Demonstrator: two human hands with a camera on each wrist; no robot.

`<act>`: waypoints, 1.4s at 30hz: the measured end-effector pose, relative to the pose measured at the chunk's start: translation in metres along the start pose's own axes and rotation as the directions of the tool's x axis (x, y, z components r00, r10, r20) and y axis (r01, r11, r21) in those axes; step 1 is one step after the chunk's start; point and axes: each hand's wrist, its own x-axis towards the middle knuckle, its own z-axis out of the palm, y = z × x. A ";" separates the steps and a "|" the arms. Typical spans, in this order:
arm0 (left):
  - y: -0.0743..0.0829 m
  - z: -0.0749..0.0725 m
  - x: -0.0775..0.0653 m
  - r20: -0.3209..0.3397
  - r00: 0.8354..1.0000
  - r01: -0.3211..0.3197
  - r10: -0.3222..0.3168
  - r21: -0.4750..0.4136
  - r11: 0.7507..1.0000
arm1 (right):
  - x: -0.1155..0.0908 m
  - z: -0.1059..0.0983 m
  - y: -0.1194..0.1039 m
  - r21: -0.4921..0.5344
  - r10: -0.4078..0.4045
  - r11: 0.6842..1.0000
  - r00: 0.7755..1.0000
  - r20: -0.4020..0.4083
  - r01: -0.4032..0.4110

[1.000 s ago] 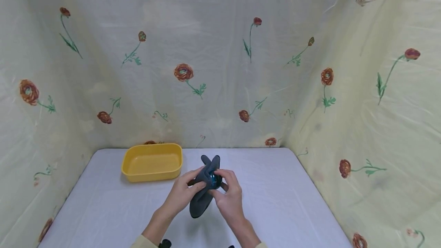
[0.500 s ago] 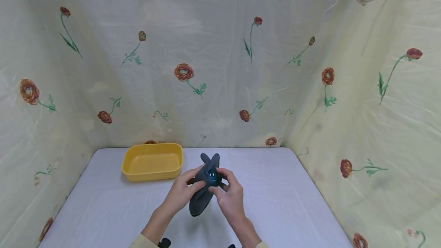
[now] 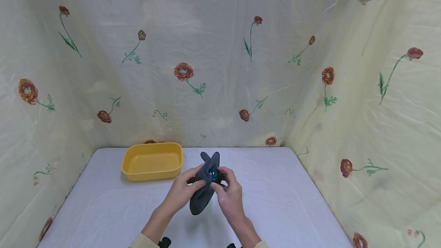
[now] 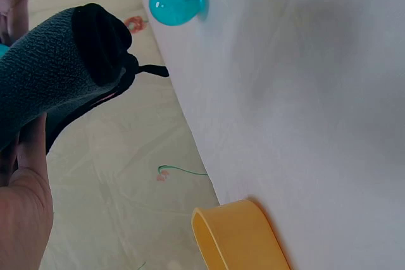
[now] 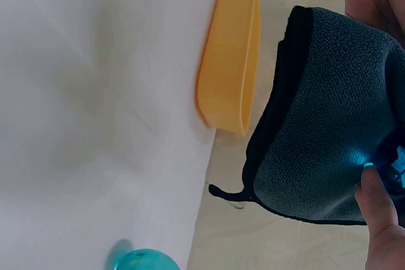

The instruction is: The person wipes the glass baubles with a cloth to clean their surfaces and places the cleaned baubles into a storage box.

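Note:
My left hand (image 3: 183, 187) grips a dark grey cloth (image 3: 200, 201) with black edging, its thumb on top of the fold. In the right wrist view the cloth (image 5: 335, 93) spreads wide, with a small hanging loop at one corner. Against the cloth sits a shiny, see-through blue ball (image 3: 214, 174), which my right hand (image 3: 230, 194) pinches between thumb and fingers. A fingertip presses on the ball (image 5: 395, 159) in the right wrist view. Both hands hold these things above the table.
A yellow rectangular tub (image 3: 151, 177) stands at the table's back left. On the white table (image 3: 286, 202), a teal see-through ball with a short stub (image 4: 174, 2) shows in both wrist views, hidden in the head view. Flowered sheeting (image 3: 220, 98) surrounds the table.
Cloth and ball have risen slightly in the head view. My right thumb has shifted upward along the ball's lower side, while the left hand keeps its hold on the cloth.

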 end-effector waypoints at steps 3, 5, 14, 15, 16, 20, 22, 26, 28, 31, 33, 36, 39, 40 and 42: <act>0.000 0.000 0.000 0.003 1.000 0.004 -0.004 -0.004 1.000 | 0.000 0.000 0.001 -0.012 0.010 1.000 1.000 0.002 -0.010; 0.000 0.000 0.000 0.006 1.000 0.007 -0.007 -0.007 1.000 | 0.000 -0.001 -0.001 -0.023 0.022 1.000 1.000 0.002 -0.022; 0.001 0.000 -0.002 0.021 1.000 -0.004 0.005 -0.023 1.000 | -0.003 -0.007 -0.032 -0.052 0.058 0.997 0.998 0.024 -0.057; 0.001 0.001 -0.002 0.021 1.000 -0.002 0.003 -0.025 1.000 | -0.003 -0.007 -0.031 -0.042 0.067 0.997 0.997 0.024 -0.066; 0.001 0.001 -0.002 0.022 1.000 -0.001 0.002 -0.025 1.000 | -0.003 -0.006 -0.029 -0.030 0.075 0.997 0.997 0.021 -0.074; 0.000 0.002 -0.003 0.023 1.000 0.001 0.000 -0.036 0.999 | -0.003 -0.004 -0.015 0.024 0.090 0.996 0.996 0.008 -0.090; 0.000 0.002 -0.004 0.024 1.000 0.004 -0.003 -0.041 0.999 | -0.001 -0.003 -0.006 0.044 0.098 0.994 0.995 0.007 -0.098; -0.001 0.003 -0.004 0.030 1.000 -0.001 0.002 -0.043 0.999 | 0.000 -0.005 0.001 0.066 0.090 0.994 0.996 0.011 -0.091; -0.001 0.003 -0.003 0.034 0.999 -0.005 0.006 -0.039 0.999 | -0.001 -0.005 0.001 0.074 0.090 0.993 0.996 0.013 -0.090; -0.003 0.004 -0.003 0.039 0.999 -0.006 0.007 -0.032 0.999 | -0.001 -0.006 0.002 0.074 0.109 0.991 0.994 0.014 -0.110; -0.003 0.005 -0.003 0.041 0.999 -0.007 0.008 -0.026 1.000 | -0.001 -0.006 0.002 0.073 0.121 0.990 0.993 0.013 -0.122; -0.002 0.005 -0.003 0.041 0.999 -0.002 0.003 -0.023 1.000 | 0.000 -0.006 0.002 0.068 0.129 0.989 0.992 0.008 -0.129; -0.001 0.005 -0.002 0.042 0.999 -0.001 0.002 -0.024 1.000 | 0.000 -0.006 0.002 0.069 0.118 0.991 0.993 0.005 -0.119; 0.000 0.005 -0.002 0.043 0.999 -0.003 0.004 -0.026 1.000 | 0.000 -0.006 0.001 0.068 0.113 0.991 0.994 0.003 -0.113; 0.000 0.004 -0.001 0.047 0.999 -0.003 0.005 -0.030 1.000 | 0.000 -0.006 0.001 0.067 0.106 0.992 0.994 0.001 -0.106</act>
